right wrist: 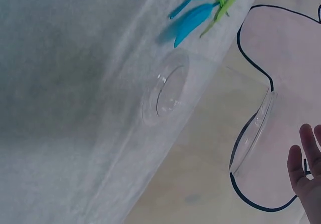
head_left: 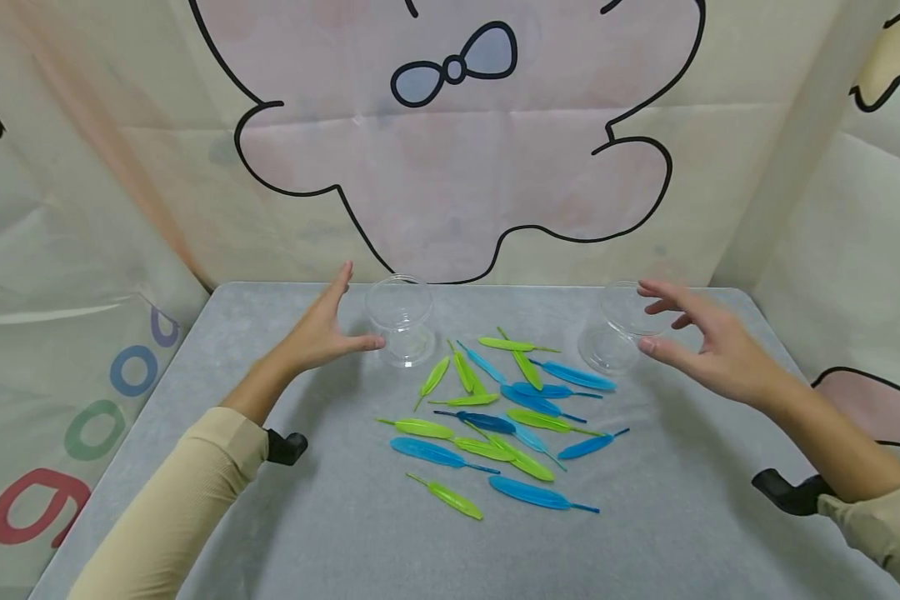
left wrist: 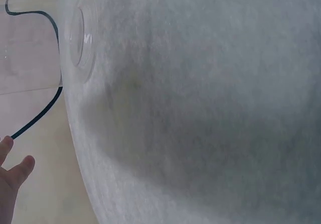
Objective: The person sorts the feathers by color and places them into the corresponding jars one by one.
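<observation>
Two clear plastic cups stand near the far edge of the table. My left hand (head_left: 318,332) is beside the left cup (head_left: 401,321), thumb and fingers spread apart; its thumb tip appears close to the cup, and I cannot tell whether they touch. At the right cup (head_left: 609,346), my right hand (head_left: 708,342) hovers with loosely bent fingers and nothing gripped. In the right wrist view a gap shows between the hand (right wrist: 308,174) and the cup's rim (right wrist: 253,131). Between the cups and nearer me lie several green feathers (head_left: 456,500) and blue feathers (head_left: 532,493).
The grey table (head_left: 360,550) ends at a wall sheet (head_left: 457,167) with a cartoon outline and bow. Side sheets (head_left: 82,292) flank it left and right. Black wrist-worn parts (head_left: 287,447) stick out at both sleeves.
</observation>
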`<state>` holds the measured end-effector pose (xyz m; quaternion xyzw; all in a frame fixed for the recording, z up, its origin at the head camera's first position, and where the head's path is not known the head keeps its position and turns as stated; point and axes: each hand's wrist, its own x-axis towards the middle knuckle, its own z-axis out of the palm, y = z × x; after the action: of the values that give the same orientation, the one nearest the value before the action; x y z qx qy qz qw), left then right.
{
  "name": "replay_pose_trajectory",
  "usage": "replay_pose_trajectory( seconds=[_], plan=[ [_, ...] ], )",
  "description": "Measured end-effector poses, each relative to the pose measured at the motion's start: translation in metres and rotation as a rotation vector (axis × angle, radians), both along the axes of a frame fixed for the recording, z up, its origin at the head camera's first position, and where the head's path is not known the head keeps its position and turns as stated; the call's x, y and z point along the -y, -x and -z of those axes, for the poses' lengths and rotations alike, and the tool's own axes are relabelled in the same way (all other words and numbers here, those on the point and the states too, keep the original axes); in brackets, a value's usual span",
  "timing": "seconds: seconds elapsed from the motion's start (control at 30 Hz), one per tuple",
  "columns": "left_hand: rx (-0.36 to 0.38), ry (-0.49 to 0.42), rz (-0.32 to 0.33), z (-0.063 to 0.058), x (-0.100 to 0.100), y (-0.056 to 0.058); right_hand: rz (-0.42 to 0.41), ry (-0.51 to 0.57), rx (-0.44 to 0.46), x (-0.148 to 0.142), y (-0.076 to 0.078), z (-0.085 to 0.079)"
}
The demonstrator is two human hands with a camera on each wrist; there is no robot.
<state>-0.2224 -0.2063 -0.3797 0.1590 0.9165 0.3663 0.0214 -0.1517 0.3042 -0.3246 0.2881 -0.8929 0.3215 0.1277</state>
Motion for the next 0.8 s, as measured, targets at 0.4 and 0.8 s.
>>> replay_pose_trajectory(
  seconds=[0.4, 0.8],
  plan=[
    [0.071, -0.123, 0.051, 0.010, -0.009, 0.002, -0.037, 0.020, 0.238, 0.005, -0.004, 0.017],
    [0.081, -0.185, 0.052, 0.016, -0.019, 0.002, -0.055, -0.086, 0.319, 0.007, 0.000, 0.053]
  ],
)
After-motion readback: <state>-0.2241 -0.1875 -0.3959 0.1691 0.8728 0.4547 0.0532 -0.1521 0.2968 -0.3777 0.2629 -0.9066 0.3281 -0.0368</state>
